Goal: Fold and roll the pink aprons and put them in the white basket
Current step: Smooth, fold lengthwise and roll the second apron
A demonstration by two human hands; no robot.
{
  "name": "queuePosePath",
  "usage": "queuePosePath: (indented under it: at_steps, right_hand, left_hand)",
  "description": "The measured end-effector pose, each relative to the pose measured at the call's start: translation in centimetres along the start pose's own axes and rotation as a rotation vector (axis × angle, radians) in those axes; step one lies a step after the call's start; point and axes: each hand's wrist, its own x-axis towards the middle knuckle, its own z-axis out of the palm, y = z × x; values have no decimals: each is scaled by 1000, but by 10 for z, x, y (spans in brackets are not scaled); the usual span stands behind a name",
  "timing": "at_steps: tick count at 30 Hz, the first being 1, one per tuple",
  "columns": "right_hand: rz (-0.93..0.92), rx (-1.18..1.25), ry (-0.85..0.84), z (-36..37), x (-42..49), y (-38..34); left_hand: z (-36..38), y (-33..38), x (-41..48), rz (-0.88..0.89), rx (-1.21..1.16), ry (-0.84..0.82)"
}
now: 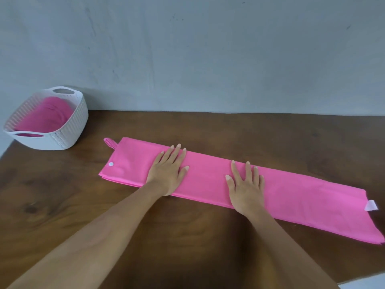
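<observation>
At the far left of the wooden table (pixel 62 195), close to the grey wall (pixel 187 49), stood the white basket (pixel 71 127). Pink cloth (pixel 52 113) lay inside it and filled much of its bottom. By its colour this was most likely one or more aprons already put away, though how many, and whether they were properly rolled, could not be told. To the right of the basket and well apart from it, the pink apron (pixel 291 197) lay flat on the table, folded lengthwise into a long narrow strip that ran from the middle of the table out toward the right edge. At its left end a small loop (pixel 108 142) stuck out past the corner, and a white round fastener (pixel 111 164) sat near the front edge. The left hand (pixel 166 172) rested palm down on the left part of the strip with its fingers straight and spread, pressing the cloth and grasping nothing. The right hand (pixel 245 186) lay the same way near the middle, flat and released, with its fingers pointing away from the person. At the far right end a small white tag (pixel 371 206) showed at the edge. Judging from this, the folding of this apron was done or nearly so. The rolling had not yet begun, and the strip would then have to be carried across to the basket.
</observation>
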Motion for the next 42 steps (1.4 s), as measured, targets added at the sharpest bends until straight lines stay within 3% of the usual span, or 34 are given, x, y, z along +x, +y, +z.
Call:
queuePosePath:
  at_steps: [10,18,23,29,36,42]
  right_hand:
    - [-21,-59,-25,-2,7,-26]
    - [-51,-83,-27,-4,11,-55]
    - [-33,-83,-31,-4,9,-55]
    - [-25,-90,-36,-5,10,-59]
    - [-85,15,-41,-6,10,-48]
    - [-205,40,-6,-9,10,-6]
  left_hand:
    - [-17,-130,-31,-289,43,22]
    - [-25,-149,-44,-374,57,23]
    - [-25,-120,-36,-275,-4,126]
    - [-21,-30,-17,-54,-141,96]
    - [-10,68,5,-62,-247,21]
    - [6,77,2,-79,-115,57]
